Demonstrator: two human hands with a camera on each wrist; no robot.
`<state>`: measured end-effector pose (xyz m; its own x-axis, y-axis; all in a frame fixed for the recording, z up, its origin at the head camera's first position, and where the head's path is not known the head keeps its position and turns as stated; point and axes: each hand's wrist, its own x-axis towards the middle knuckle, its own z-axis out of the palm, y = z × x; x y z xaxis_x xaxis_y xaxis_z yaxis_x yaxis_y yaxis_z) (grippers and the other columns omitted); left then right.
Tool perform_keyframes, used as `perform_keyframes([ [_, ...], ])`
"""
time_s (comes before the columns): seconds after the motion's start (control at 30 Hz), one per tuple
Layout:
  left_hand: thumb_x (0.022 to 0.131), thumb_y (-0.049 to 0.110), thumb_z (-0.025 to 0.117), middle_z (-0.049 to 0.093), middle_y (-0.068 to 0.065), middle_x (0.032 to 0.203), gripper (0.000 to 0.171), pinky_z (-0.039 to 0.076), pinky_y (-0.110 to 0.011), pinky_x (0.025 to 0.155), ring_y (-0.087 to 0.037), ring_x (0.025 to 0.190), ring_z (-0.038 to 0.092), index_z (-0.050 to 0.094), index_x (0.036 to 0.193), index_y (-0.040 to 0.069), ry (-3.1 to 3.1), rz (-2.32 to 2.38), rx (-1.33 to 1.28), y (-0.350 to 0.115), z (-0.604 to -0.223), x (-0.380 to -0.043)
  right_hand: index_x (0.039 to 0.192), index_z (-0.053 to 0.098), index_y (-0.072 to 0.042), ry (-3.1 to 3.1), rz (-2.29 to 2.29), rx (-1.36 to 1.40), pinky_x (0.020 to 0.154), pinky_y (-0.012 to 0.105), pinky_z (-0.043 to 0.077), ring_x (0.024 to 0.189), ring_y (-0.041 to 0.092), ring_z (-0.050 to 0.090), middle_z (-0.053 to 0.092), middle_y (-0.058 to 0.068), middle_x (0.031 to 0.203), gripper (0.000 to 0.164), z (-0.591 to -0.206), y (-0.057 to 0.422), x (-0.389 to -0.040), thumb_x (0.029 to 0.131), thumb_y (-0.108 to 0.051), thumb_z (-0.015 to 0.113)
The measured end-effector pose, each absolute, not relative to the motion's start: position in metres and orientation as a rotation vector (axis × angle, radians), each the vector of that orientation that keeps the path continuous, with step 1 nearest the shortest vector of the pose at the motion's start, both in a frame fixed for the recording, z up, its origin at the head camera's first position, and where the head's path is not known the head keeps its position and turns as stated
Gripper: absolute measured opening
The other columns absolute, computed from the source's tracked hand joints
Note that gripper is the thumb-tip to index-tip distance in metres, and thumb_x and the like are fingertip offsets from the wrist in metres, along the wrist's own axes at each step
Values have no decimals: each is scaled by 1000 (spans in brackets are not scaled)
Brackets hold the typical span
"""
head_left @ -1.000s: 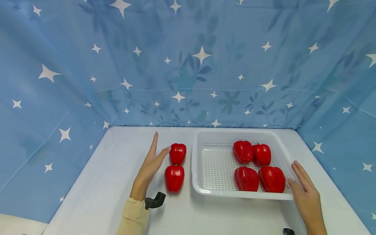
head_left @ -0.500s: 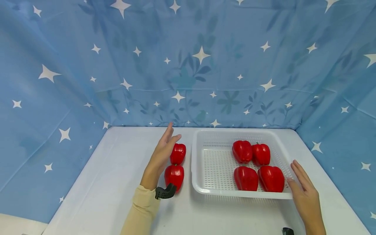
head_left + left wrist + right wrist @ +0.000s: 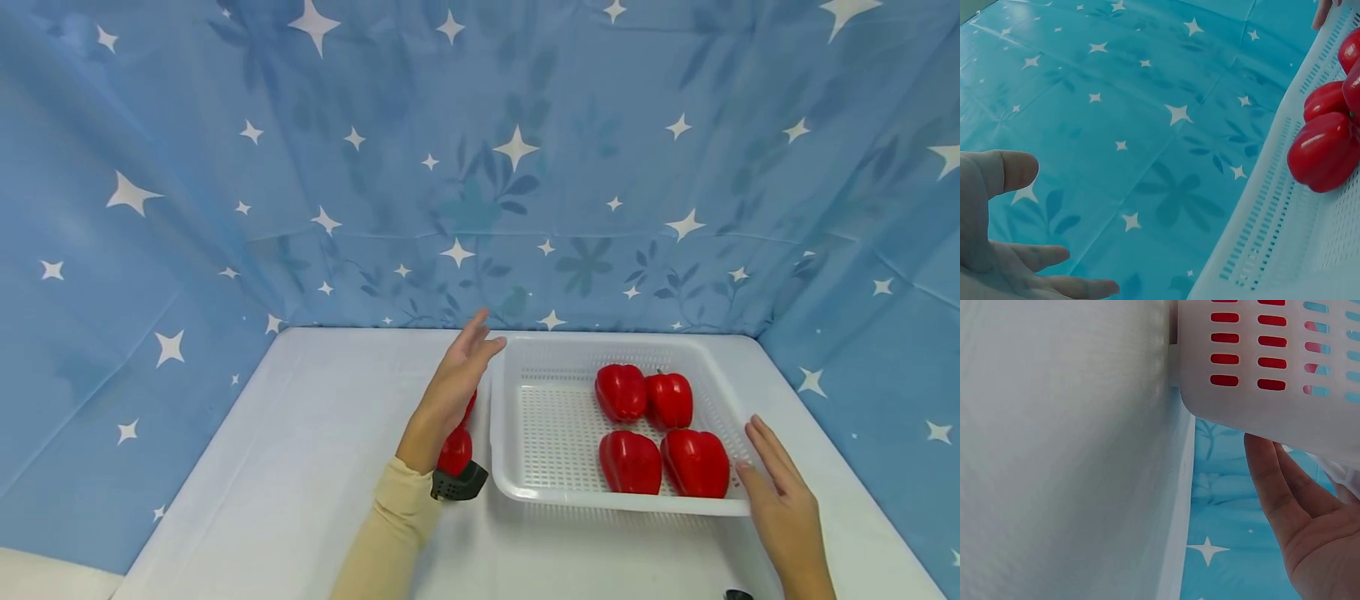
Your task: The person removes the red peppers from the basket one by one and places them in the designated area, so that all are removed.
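My left hand is raised in the head view, with nothing in its fingers. It hangs over two red bell peppers on the table and covers most of them. Its thumb tip appears close to the left rim of a white plastic basket; whether they touch, I cannot tell. Several more red bell peppers lie in the basket's right half. At the basket's right front corner is my right hand. Its straight fingers touch the basket's side in the right wrist view.
Under everything lies a white tabletop. A blue curtain with white stars hangs behind the table and along both sides. The basket's left half shows bare perforated floor.
My left hand has moved rightward, from the left of the two loose peppers to over them, near the basket's left rim. The right hand and the basket stay in place.
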<state>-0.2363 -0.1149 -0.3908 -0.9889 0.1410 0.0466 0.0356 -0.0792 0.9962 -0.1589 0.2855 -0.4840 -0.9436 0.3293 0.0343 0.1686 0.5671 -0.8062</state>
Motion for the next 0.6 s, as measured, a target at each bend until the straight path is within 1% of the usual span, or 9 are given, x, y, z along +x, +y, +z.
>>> perform_keyframes([
  [0.1,107,33,62,27,-9,174,74,21,-52,128,-28,161,23,27,171,20,2063,2234,199,-107,-390,-239,171,24,-23,-2613,1319,-421,104,74,38,163,33,9,13,1,178,62,-484,286,-159,114,-33,45],
  [0.23,108,34,61,29,-10,173,73,22,-51,128,-28,160,25,28,171,18,2029,2217,216,-95,-389,-242,171,24,-23,-2608,1319,-416,105,74,37,163,31,9,13,0,178,61,-485,286,-157,114,-32,44],
  [0.4,107,34,61,35,-9,170,68,28,-51,126,-28,157,31,35,168,17,2001,2204,266,-78,-390,-247,171,26,-22,-2606,1301,-413,107,74,35,163,30,9,15,0,178,61,-486,287,-157,114,-32,44],
  [0.5,106,34,63,39,-8,167,64,33,-52,123,-28,153,36,42,165,19,2001,2184,273,-67,-390,-252,171,26,-22,-2605,1297,-414,107,75,35,164,29,9,15,0,178,61,-486,287,-157,114,-32,44],
  [0.6,106,36,65,41,-6,165,62,34,-55,122,-27,152,39,45,163,23,2005,2148,283,-57,-389,-257,171,26,-24,-2602,1290,-404,107,74,36,164,28,10,16,-1,178,61,-485,287,-158,114,-33,45],
])
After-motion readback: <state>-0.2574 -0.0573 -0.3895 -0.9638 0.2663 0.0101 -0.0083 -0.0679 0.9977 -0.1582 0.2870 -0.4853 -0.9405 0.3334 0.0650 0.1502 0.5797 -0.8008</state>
